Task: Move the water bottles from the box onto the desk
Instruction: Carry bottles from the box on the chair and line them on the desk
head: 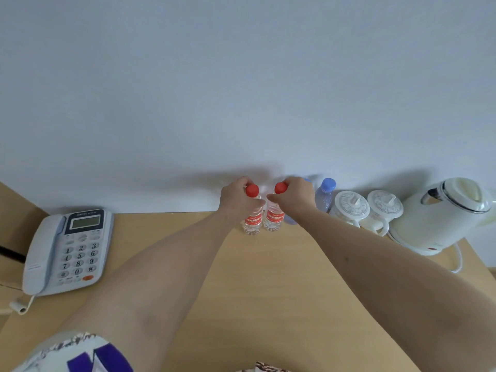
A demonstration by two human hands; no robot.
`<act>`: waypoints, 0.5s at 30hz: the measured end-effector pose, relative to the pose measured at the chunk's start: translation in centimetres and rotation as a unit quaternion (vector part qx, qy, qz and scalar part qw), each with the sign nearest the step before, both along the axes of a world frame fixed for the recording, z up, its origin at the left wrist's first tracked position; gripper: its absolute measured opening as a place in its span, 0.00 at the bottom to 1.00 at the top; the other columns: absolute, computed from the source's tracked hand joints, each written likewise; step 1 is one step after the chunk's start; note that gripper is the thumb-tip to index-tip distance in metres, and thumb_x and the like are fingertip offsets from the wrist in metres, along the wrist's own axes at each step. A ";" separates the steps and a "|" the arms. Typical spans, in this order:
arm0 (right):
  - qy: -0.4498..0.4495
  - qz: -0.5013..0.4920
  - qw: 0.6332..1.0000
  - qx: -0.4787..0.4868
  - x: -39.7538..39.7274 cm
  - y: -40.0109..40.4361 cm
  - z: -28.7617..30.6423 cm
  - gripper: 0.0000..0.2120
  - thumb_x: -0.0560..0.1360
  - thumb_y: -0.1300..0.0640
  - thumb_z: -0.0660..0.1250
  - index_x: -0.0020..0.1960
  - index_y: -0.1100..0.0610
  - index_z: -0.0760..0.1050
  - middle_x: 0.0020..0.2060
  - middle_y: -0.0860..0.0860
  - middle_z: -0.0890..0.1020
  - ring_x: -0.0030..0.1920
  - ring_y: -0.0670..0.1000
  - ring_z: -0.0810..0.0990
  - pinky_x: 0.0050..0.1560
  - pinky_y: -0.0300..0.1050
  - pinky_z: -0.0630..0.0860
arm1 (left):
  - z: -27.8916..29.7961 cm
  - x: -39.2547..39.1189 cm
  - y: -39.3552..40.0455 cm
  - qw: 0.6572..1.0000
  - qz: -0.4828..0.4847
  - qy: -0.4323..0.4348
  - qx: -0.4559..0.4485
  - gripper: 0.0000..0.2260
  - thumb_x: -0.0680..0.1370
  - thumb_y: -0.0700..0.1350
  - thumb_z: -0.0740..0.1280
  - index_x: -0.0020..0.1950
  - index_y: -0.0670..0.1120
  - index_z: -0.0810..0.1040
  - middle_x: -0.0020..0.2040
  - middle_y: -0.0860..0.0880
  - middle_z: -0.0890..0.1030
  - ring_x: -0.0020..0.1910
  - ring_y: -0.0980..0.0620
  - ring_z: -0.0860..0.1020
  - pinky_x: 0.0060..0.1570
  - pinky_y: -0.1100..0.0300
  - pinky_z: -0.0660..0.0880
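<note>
Near edge: patterned sleeve (80, 353) bottom left, both forearms reaching out over the bare middle of the bench (255, 291), open wood between and beside them. Phone (67, 251) sits by the bench's left edge, its cord end (20, 307) over the front-left corner. Far side, near the wall (241, 89): left hand (236, 202) grip wrapped round the neck of the left red-cap bottle (253, 220), right hand (295, 198) grip wrapped round the neck of the right red-cap bottle (273, 218). Both bottles upright, bases on the bench, just beside each other. A blue-cap bottle (325, 196) stands right of the right hand, then two lidded mugs (349, 208), then the kettle (440, 216) at the right edge.
</note>
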State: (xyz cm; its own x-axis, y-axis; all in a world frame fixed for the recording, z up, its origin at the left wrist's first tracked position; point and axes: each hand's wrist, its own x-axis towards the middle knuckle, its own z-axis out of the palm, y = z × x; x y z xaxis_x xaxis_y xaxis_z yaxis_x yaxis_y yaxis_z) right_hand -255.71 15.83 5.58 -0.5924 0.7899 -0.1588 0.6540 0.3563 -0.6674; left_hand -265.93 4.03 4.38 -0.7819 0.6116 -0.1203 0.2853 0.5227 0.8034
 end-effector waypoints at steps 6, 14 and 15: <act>0.004 -0.012 0.999 0.030 -0.3 0.7 -0.5 0.10 0.71 0.55 0.77 0.47 0.57 0.78 0.40 0.50 0.79 0.46 0.56 0.79 0.45 0.46 0.73 | -0.7 0.2 1.6 0.998 0.029 0.018 0.043 0.15 0.68 0.41 0.80 0.51 0.46 0.80 0.43 0.55 0.77 0.48 0.49 0.76 0.46 0.61 0.70; 0.016 -0.009 0.999 0.033 -0.9 0.7 -1.0 0.13 0.73 0.54 0.77 0.55 0.59 0.81 0.47 0.54 0.83 0.48 0.55 0.79 0.45 0.43 0.69 | -1.0 -0.1 2.4 0.996 0.055 0.002 0.076 0.16 0.68 0.40 0.80 0.53 0.48 0.82 0.54 0.50 0.75 0.51 0.52 0.76 0.50 0.66 0.69; 0.015 -0.009 0.999 0.031 -1.0 0.7 -1.0 0.14 0.74 0.55 0.76 0.56 0.59 0.81 0.48 0.54 0.83 0.50 0.55 0.80 0.45 0.44 0.70 | -1.0 -0.3 2.4 0.996 0.053 0.003 0.075 0.16 0.68 0.40 0.80 0.54 0.47 0.82 0.54 0.50 0.75 0.50 0.52 0.76 0.50 0.66 0.68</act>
State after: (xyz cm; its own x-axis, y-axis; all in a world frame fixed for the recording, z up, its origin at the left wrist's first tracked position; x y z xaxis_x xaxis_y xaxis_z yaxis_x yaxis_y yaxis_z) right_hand -256.72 16.49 4.61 -0.5824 0.8077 -0.0918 0.6410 0.3868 -0.6630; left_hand -266.21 6.38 3.40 -0.8430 0.5372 -0.0283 0.2406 0.4235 0.8734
